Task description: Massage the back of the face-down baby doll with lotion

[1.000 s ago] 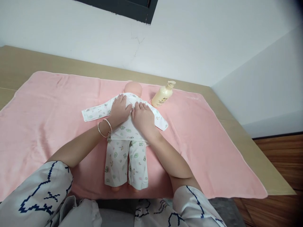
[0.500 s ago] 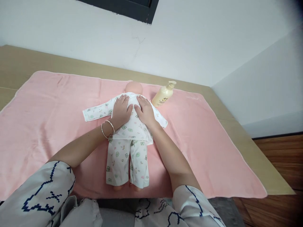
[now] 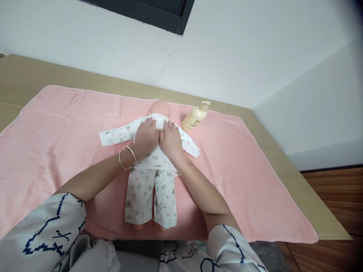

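A baby doll (image 3: 160, 108) lies on a pink blanket (image 3: 227, 181), its smooth head away from me and its feet towards me. It wears a white printed top (image 3: 154, 160) and matching trousers (image 3: 140, 198), both sleeves spread to the sides. My left hand (image 3: 146, 138) rests flat on the left part of the doll's upper back, a bangle (image 3: 128, 158) round the wrist. Flat on the right part lies my right hand (image 3: 171, 139). The thumbs meet or nearly meet in the middle. Neither hand grips anything.
A pale yellow pump bottle (image 3: 195, 118) stands on the blanket just right of the doll's head. The blanket covers most of a wooden table (image 3: 272, 158). A white wall (image 3: 127, 49) rises behind, with a dark frame (image 3: 167, 17) at the top.
Both hands have slid slightly down the doll's back and closer together. The thumbs, apart before, now come together. The top is pulled a little with them.
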Motion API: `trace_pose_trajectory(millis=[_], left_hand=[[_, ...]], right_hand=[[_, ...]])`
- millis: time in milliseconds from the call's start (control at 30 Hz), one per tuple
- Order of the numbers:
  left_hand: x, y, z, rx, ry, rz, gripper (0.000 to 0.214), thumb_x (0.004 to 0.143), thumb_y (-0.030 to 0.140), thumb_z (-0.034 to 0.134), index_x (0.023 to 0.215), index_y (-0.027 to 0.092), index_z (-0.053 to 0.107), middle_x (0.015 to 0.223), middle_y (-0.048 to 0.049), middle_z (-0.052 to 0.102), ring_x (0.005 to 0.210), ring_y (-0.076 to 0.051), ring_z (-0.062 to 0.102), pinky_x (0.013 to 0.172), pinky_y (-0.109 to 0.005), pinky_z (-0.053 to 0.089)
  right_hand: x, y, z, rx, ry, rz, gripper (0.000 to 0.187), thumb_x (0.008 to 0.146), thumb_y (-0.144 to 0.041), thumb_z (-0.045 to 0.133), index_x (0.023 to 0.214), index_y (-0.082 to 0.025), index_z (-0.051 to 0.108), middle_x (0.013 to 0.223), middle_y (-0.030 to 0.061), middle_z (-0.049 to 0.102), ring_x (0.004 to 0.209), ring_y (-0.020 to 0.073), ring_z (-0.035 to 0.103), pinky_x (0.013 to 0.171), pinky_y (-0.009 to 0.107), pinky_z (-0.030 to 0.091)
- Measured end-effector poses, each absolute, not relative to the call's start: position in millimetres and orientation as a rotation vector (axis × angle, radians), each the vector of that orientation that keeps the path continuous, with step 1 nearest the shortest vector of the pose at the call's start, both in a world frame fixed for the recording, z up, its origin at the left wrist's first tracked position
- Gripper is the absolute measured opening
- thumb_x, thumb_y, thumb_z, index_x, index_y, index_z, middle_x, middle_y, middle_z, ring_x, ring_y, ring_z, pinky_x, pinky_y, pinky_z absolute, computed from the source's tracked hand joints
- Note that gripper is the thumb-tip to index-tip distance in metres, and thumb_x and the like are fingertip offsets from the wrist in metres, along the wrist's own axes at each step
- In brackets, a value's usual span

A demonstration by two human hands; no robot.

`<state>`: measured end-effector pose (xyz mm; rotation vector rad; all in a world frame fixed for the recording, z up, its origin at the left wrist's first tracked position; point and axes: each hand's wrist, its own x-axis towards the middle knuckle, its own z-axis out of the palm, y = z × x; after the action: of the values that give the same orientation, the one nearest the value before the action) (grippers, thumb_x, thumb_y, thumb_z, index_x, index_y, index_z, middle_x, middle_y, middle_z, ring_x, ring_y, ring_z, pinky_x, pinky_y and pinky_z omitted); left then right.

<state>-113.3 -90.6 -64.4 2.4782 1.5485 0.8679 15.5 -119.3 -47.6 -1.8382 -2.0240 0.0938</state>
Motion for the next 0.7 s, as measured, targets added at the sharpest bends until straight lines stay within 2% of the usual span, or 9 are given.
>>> trace_pose_trajectory(millis=[67,200,400,533,633,700], left_hand=[[-120,-72,-68,2.433,1.529,0.812,0.049,0.099,0.028,0.034,0.137,0.005,0.053,0.15,-0.0216,0.052,0.146,-0.03,0.042,0.123,-0.05,0.032],[-124,-66,-73,2.392,1.569,0.874,0.051,0.1,0.031,0.032,0.142,0.007,0.049,0.152,-0.0205,0.05,0.147,-0.03,0.041,0.123,-0.052,0.031],[-114,-96,-65,2.482,1.668,0.848,0.051,0.099,0.028,0.034,0.139,0.002,0.051,0.149,-0.0244,0.052,0.145,-0.035,0.042,0.122,-0.053,0.032],[-118,-85,-59,2.464,1.668,0.763,0.052,0.097,0.026,0.036,0.138,-0.003,0.051,0.149,-0.0273,0.05,0.145,-0.034,0.043,0.122,-0.052,0.032],[-124,-71,-57,2.419,1.658,0.689,0.049,0.098,0.029,0.034,0.133,0.003,0.056,0.147,-0.0232,0.054,0.143,-0.033,0.046,0.12,-0.054,0.034],[-125,-68,-56,2.39,1.661,0.676,0.047,0.099,0.03,0.033,0.131,0.007,0.058,0.145,-0.0207,0.057,0.141,-0.032,0.048,0.119,-0.055,0.035]], right_hand=[[2,-134,-47,-1.84,-2.036,-0.002,0.057,0.101,-0.028,0.033,0.149,0.003,0.04,0.155,0.0294,0.041,0.149,0.0415,0.034,0.122,0.059,0.026],[1,-136,-47,-1.833,-2.064,-0.049,0.056,0.101,-0.03,0.035,0.148,0.001,0.043,0.155,0.0283,0.04,0.147,0.0422,0.037,0.12,0.059,0.03],[37,-99,-45,-1.711,-2.118,0.151,0.056,0.104,-0.033,0.025,0.151,-0.006,0.041,0.158,0.0186,0.042,0.15,0.0321,0.035,0.124,0.054,0.028],[25,-112,-47,-1.807,-2.048,0.047,0.056,0.103,-0.031,0.028,0.146,0.001,0.044,0.152,0.0262,0.047,0.147,0.0359,0.04,0.121,0.056,0.031],[9,-130,-48,-1.831,-2.046,-0.017,0.054,0.102,-0.028,0.031,0.142,0.003,0.048,0.146,0.0302,0.052,0.142,0.0371,0.046,0.119,0.053,0.034],[6,-133,-47,-1.807,-2.048,-0.047,0.052,0.102,-0.028,0.03,0.141,0.001,0.051,0.144,0.028,0.055,0.14,0.0358,0.05,0.118,0.052,0.036]])
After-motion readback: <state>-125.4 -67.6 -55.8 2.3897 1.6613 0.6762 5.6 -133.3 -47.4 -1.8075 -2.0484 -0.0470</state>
